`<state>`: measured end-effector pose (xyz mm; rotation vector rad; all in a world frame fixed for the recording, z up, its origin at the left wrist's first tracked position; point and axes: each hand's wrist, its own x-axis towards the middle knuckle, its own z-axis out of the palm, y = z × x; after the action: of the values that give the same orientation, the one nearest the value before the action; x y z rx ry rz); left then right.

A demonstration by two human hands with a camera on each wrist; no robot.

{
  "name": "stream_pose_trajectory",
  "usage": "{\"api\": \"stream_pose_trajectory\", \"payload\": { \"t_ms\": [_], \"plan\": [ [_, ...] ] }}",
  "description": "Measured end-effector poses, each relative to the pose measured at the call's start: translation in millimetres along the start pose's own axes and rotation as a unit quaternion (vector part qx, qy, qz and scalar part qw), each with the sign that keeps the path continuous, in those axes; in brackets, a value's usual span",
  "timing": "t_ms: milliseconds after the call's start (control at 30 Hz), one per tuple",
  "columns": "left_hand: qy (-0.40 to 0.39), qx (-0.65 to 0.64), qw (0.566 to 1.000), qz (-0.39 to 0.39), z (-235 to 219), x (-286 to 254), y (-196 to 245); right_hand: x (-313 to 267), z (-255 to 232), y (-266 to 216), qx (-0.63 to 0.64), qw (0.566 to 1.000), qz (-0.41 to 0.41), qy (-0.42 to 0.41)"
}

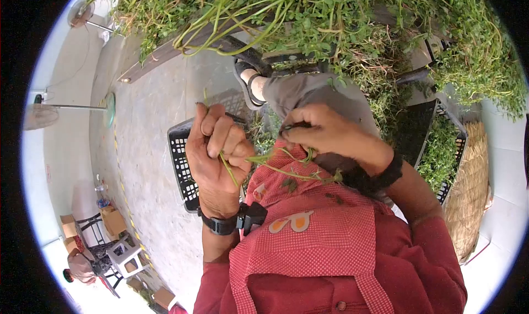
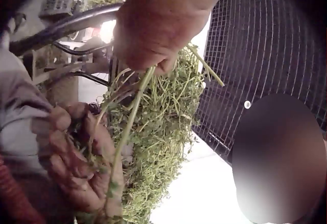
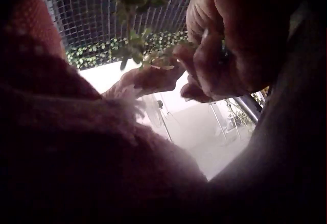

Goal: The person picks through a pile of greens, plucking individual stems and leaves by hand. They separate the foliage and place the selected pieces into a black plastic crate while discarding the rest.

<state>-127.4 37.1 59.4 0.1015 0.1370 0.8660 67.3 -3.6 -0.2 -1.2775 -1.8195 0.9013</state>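
Note:
In the head view the left hand [image 1: 217, 149], its fingers curled, grips green stems [image 1: 227, 169] that stick out above and below the fist. The right hand [image 1: 325, 132] is a little to its right, fingers bent round a stem, with leafy sprigs [image 1: 317, 176] trailing under it over the red apron. From the left wrist view, a long stem [image 2: 126, 132] runs down from the left hand [image 2: 163, 25] past the right hand [image 2: 84, 168]. The right wrist view shows the right hand [image 3: 225, 50] pinching a leafy sprig [image 3: 134, 43]; part of its fingers is dark.
A heap of green plants [image 1: 330, 22] lies on a raised surface in front. A black crate [image 1: 177, 168] stands at the left, and another crate [image 1: 460, 149] holds greens at the right, beside a straw mat [image 1: 468, 187]. Far left are fans, a stool [image 1: 127, 256] and a person [image 1: 82, 267].

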Motion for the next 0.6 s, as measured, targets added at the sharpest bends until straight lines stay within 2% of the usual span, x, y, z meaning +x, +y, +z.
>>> {"api": "stream_pose_trajectory", "payload": {
  "t_ms": [33,67,133,200,333,400,433,500,533,600],
  "plan": [
    [0.007,0.008,1.0,0.005,-0.4,0.5,2.5,0.4,-10.6,-10.5,0.201,0.961,0.163,-0.095],
    [0.003,0.01,1.0,0.006,-1.9,1.7,4.7,0.9,-20.0,-15.7,0.383,0.85,0.312,-0.181],
    [0.03,-0.03,0.999,0.014,-7.8,1.0,6.9,-7.5,-21.1,-18.2,0.416,0.841,0.301,-0.174],
    [0.032,-0.03,0.999,0.013,-12.4,0.9,9.0,-10.2,-20.7,-18.4,0.505,0.799,0.281,-0.169],
    [0.034,-0.041,0.999,0.009,-15.4,1.7,10.1,-9.9,-17.4,-7.6,0.458,0.815,0.272,-0.227],
    [0.043,-0.048,0.998,0.011,-15.1,1.3,10.5,-8.3,-17.0,-15.2,0.391,0.859,0.251,-0.216],
    [0.051,-0.056,0.997,0.012,-15.1,1.2,10.8,-7.9,-15.1,-12.1,0.391,0.859,0.25,-0.217],
    [0.049,-0.058,0.997,0.012,-16.1,1.1,11.1,-8.0,-9.7,-3.7,0.308,0.904,0.205,-0.214],
    [0.047,-0.06,0.997,0.011,-16.6,0.9,10.8,-8.7,-6.8,-3.0,0.308,0.904,0.207,-0.213],
    [0.05,-0.058,0.997,0.006,-13.3,-0.1,6.2,-6.0,-0.4,-6.8,0.246,0.939,0.216,-0.108]
  ]
}}
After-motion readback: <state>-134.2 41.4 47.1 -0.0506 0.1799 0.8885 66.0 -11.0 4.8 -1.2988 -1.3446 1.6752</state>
